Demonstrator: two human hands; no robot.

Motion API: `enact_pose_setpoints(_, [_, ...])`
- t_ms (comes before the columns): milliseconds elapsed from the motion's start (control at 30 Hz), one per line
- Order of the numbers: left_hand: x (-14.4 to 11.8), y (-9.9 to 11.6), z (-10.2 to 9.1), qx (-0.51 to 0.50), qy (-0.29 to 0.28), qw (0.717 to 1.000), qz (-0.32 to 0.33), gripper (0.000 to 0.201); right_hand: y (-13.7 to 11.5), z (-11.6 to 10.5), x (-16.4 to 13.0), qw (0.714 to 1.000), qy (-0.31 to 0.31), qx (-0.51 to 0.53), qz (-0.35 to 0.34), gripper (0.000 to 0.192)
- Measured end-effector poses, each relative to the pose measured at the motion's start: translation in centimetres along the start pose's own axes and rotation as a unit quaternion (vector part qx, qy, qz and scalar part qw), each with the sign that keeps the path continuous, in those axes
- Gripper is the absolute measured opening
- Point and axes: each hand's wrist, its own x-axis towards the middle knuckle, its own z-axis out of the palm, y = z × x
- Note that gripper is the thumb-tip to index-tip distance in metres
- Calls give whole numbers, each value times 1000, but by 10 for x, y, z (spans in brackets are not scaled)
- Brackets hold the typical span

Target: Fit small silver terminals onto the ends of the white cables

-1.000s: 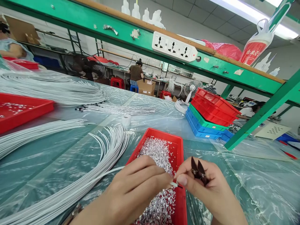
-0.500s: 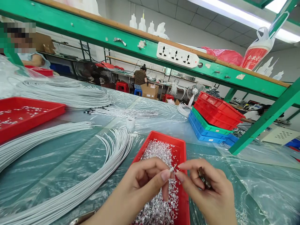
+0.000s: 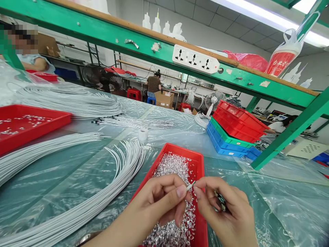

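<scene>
White cable (image 3: 190, 186) end sits pinched between both hands over the red tray (image 3: 199, 163) of loose silver terminals (image 3: 171, 168). Cable bundles (image 3: 77, 212) fan across the plastic-covered bench (image 3: 269, 181) to the left. Left hand (image 3: 159, 202) is closed, thumb and forefinger clamping the cable tip. Right hand (image 3: 226, 209) pinches at the tip while its curled fingers keep dark pliers (image 3: 219, 200) in the palm. Against a second ago, the pliers have dropped from upright into the palm; fingertip work has replaced tool work.
</scene>
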Motion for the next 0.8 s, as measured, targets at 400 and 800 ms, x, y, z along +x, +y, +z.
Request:
enact_pose_setpoints(400, [0, -1, 3, 86, 59, 994, 36, 30, 2, 0, -4, 997, -15, 44, 65, 20])
enact_pose_setpoints(800, [-5, -4, 9, 185, 122, 970, 95, 25, -3, -1, -3, 995, -3, 63, 82, 16])
